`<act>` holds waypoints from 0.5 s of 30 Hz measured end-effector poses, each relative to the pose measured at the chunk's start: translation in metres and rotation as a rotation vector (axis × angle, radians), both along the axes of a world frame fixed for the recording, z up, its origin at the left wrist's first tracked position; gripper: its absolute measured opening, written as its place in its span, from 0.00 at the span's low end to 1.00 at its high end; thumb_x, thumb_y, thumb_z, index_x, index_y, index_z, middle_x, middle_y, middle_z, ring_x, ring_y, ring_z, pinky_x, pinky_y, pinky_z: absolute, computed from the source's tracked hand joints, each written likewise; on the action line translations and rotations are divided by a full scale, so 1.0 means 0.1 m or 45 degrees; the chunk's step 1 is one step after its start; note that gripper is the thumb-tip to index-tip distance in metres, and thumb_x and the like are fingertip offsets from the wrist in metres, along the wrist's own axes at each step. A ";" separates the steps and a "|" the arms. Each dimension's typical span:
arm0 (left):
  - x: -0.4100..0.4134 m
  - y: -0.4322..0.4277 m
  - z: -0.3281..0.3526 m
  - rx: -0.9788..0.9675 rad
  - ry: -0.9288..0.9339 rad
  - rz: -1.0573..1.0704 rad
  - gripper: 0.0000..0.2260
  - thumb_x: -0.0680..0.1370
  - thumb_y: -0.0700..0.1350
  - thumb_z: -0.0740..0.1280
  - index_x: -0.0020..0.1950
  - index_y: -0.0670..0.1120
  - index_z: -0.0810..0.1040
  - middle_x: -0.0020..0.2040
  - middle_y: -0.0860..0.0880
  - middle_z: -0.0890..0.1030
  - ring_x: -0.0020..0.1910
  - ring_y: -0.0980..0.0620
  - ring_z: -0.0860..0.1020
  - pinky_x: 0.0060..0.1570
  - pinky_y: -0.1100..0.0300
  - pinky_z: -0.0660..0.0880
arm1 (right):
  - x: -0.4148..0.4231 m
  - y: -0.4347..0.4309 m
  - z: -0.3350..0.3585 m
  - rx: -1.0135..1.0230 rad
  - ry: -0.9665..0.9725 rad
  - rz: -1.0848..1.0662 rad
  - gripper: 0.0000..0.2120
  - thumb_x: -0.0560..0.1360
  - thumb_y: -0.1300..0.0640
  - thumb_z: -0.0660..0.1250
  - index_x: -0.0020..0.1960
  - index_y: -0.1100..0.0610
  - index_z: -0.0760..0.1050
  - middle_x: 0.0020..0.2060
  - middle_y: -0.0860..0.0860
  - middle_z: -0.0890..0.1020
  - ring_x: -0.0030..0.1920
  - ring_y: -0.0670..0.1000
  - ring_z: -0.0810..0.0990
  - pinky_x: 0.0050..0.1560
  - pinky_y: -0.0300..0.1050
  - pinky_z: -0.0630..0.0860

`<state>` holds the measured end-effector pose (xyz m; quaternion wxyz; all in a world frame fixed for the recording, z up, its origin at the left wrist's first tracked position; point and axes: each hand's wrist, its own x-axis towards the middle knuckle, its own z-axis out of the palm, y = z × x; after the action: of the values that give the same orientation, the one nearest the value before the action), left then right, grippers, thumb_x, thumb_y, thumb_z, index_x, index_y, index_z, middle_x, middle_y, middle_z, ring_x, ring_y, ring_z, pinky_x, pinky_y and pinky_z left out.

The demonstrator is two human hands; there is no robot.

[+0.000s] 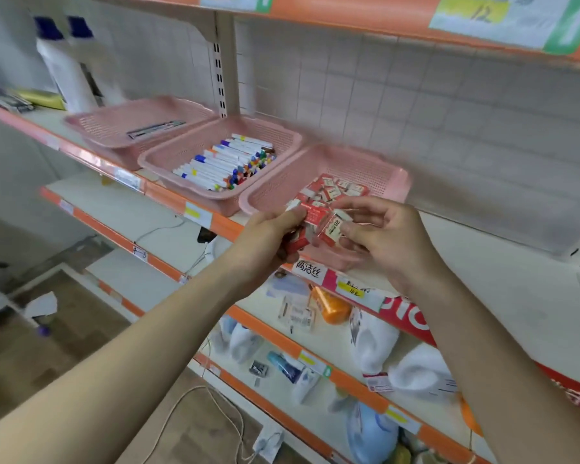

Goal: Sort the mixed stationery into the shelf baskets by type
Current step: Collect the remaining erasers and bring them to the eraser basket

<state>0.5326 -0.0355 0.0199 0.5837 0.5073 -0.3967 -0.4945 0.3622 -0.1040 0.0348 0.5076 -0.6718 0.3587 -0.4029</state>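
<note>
Three pink baskets stand in a row on the shelf. The right basket (pixel 387 182) holds several small red-and-white eraser boxes (pixel 332 187). The middle basket (pixel 168 155) is full of white markers (pixel 228 162) with coloured caps. The left basket (pixel 94 123) has a few dark pens (pixel 154 128). Over the right basket's front rim, my left hand (pixel 268 236) grips a few red eraser boxes (pixel 298 241). My right hand (pixel 385 239) pinches one red-and-white eraser box (pixel 334 229) between thumb and fingers.
White bottles with blue caps (pixel 67 61) stand at the back left of the shelf. Lower shelves hold an orange bottle (pixel 332 306), white packs and a blue item. Orange shelf edges carry price labels (pixel 310 267). A cable lies on the floor.
</note>
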 end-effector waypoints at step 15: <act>0.75 -0.51 0.04 0.104 -0.165 0.091 0.12 0.80 0.49 0.68 0.50 0.40 0.78 0.34 0.48 0.76 0.31 0.53 0.71 0.30 0.61 0.71 | 0.46 -0.98 0.06 -0.162 0.341 -0.002 0.20 0.72 0.69 0.72 0.44 0.42 0.82 0.44 0.48 0.85 0.40 0.42 0.84 0.40 0.41 0.82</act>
<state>0.6079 -0.0866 0.0238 0.5529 0.5754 -0.3948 -0.4554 0.4084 -0.2022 0.0413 0.4113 -0.7500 0.3976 -0.3321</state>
